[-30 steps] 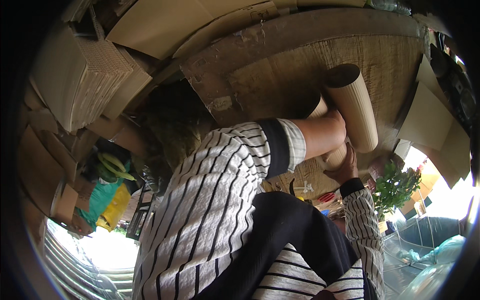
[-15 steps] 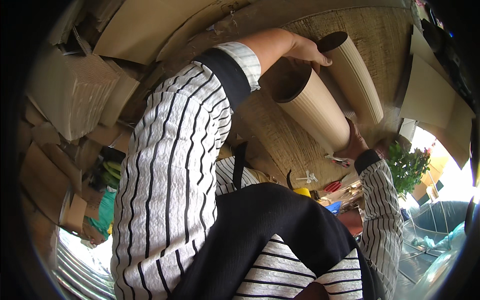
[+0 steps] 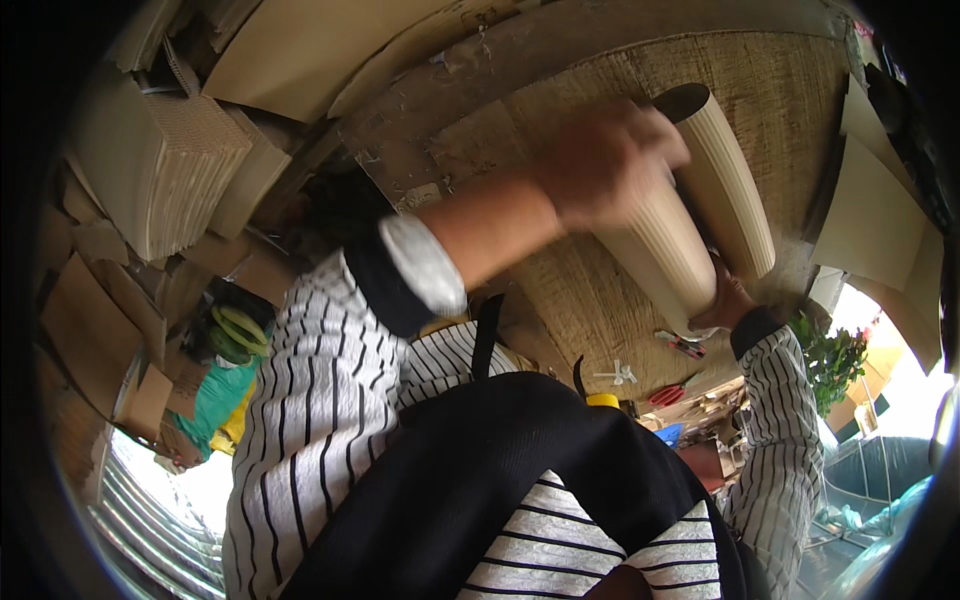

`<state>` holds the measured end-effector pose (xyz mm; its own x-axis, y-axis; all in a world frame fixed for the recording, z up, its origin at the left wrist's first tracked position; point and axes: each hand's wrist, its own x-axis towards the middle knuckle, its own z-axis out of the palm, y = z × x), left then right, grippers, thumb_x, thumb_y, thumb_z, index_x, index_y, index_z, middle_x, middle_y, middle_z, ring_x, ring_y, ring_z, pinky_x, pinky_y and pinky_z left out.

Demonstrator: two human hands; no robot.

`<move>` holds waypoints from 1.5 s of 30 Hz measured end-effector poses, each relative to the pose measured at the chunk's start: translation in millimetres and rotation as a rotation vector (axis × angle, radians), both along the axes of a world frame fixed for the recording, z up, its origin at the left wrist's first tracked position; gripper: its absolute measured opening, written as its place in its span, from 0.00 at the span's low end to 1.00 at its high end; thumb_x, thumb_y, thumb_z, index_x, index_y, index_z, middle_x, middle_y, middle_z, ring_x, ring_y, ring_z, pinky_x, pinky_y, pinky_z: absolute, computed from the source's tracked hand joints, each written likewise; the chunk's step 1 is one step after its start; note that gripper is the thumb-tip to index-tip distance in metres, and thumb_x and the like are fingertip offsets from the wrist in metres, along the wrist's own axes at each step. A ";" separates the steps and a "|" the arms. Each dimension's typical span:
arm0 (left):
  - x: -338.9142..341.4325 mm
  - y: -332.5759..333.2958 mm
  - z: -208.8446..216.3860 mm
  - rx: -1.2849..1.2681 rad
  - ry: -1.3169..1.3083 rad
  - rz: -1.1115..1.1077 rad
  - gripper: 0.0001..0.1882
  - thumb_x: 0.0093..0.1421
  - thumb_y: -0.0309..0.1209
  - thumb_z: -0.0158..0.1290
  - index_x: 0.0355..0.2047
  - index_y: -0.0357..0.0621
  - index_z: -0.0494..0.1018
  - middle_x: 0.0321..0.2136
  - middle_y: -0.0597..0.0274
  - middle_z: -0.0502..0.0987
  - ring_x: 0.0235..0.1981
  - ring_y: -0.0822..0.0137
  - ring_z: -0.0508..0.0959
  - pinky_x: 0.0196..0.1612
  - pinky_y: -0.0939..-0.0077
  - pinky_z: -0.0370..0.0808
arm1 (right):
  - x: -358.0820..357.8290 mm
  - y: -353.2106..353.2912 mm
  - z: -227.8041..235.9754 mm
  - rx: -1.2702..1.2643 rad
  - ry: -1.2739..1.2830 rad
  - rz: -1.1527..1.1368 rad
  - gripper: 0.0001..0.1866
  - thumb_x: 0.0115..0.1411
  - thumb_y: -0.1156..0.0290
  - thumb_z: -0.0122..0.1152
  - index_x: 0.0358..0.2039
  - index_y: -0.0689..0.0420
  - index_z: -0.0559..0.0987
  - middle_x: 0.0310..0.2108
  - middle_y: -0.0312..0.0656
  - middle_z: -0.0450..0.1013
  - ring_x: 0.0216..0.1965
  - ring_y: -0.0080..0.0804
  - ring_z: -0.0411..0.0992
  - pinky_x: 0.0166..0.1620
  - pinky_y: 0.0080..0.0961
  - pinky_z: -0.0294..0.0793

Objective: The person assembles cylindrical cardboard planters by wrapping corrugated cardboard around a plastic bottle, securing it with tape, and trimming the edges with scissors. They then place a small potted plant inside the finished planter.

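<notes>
Two tan ribbed cardboard tubes lie side by side on the brown worktable. My right hand is wrapped round the lower end of the nearer cardboard tube. Over that tube's upper end passes my left hand, smeared by motion; whether it touches the tube I cannot tell. It hides the tube's round mouth. The farther cardboard tube lies just to the right, its dark open end showing, and neither hand plainly holds it.
Close to my body are a red-and-black cutter-like tool, a small white cross-shaped piece and red-handled scissors. Stacked corrugated cardboard stands at left, flat sheets at the back, a leafy plant at right.
My left hand has swung from between the two tube mouths to above the nearer tube, its forearm now lower and across the table. My right hand stays at the tube's lower end.
</notes>
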<state>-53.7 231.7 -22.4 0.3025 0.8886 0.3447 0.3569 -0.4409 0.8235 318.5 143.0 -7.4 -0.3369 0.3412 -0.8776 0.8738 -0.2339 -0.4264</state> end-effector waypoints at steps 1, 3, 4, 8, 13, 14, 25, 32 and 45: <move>11.8 -12.9 22.8 0.015 -0.127 -0.229 0.06 0.56 0.27 0.55 0.35 0.42 0.76 0.38 0.59 0.80 0.40 0.57 0.80 0.46 0.63 0.78 | 1.5 0.6 -5.5 -0.049 0.032 0.047 0.68 0.22 0.62 0.83 0.66 0.60 0.55 0.59 0.52 0.65 0.62 0.49 0.62 0.66 0.41 0.61; 65.1 -54.9 45.6 0.085 0.148 -0.438 0.14 0.62 0.34 0.48 0.43 0.39 0.77 0.44 0.54 0.79 0.50 0.60 0.77 0.60 0.59 0.70 | 16.3 -0.8 -23.0 -0.001 0.127 0.263 0.68 0.22 0.61 0.84 0.66 0.60 0.56 0.61 0.51 0.63 0.63 0.47 0.61 0.67 0.39 0.59; 82.9 -72.3 42.8 0.176 0.298 -0.445 0.20 0.64 0.36 0.45 0.51 0.37 0.74 0.51 0.50 0.77 0.56 0.56 0.74 0.65 0.54 0.63 | 28.0 -6.4 -32.2 0.111 0.175 0.415 0.68 0.23 0.60 0.84 0.66 0.60 0.56 0.62 0.50 0.62 0.64 0.47 0.60 0.68 0.37 0.58; 145.2 -62.6 22.8 0.038 0.932 -0.805 0.34 0.64 0.43 0.46 0.67 0.39 0.57 0.65 0.42 0.62 0.65 0.43 0.63 0.64 0.38 0.56 | 28.4 7.9 -23.1 -0.010 0.021 0.167 0.66 0.23 0.58 0.85 0.66 0.58 0.60 0.64 0.51 0.62 0.64 0.43 0.61 0.68 0.36 0.57; 163.1 -34.4 23.7 -0.180 0.877 -0.981 0.39 0.47 0.42 0.64 0.59 0.40 0.67 0.52 0.51 0.75 0.54 0.53 0.74 0.56 0.49 0.67 | 20.6 18.9 -19.5 -0.201 0.002 0.089 0.67 0.21 0.56 0.87 0.65 0.59 0.61 0.59 0.52 0.68 0.62 0.44 0.64 0.65 0.37 0.61; 161.3 -33.6 28.7 -0.174 0.873 -0.993 0.41 0.41 0.41 0.68 0.56 0.40 0.69 0.48 0.52 0.78 0.52 0.55 0.76 0.53 0.52 0.69 | 22.4 11.7 -22.2 -0.122 -0.005 0.159 0.66 0.22 0.55 0.87 0.64 0.59 0.62 0.58 0.52 0.69 0.61 0.45 0.66 0.64 0.37 0.62; 106.3 -112.7 26.8 0.002 0.827 -0.822 0.50 0.36 0.38 0.70 0.61 0.38 0.62 0.48 0.49 0.71 0.52 0.51 0.71 0.56 0.57 0.64 | -55.2 -95.3 42.2 0.379 -0.056 -0.207 0.58 0.30 0.52 0.82 0.62 0.57 0.64 0.57 0.55 0.67 0.57 0.55 0.68 0.58 0.41 0.71; 124.8 -136.5 46.1 0.070 0.979 -0.749 0.59 0.33 0.47 0.74 0.64 0.42 0.57 0.55 0.52 0.66 0.56 0.51 0.67 0.58 0.50 0.62 | -61.3 -137.2 36.0 0.666 -0.184 -0.319 0.57 0.24 0.59 0.82 0.60 0.51 0.67 0.54 0.48 0.68 0.50 0.59 0.69 0.51 0.46 0.76; 88.9 -124.5 17.8 0.185 0.882 -0.689 0.60 0.30 0.46 0.74 0.63 0.44 0.58 0.58 0.52 0.65 0.58 0.50 0.66 0.60 0.51 0.61 | 12.2 -248.5 -37.9 1.037 -0.786 -0.413 0.16 0.60 0.66 0.54 0.49 0.47 0.78 0.54 0.39 0.69 0.57 0.47 0.65 0.58 0.52 0.65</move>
<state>35.2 107.1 -4.7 0.9098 0.3967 -0.1224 0.4148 -0.8566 0.3069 330.7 -105.5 -45.3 0.4139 0.9076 -0.0702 0.9101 -0.4143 0.0086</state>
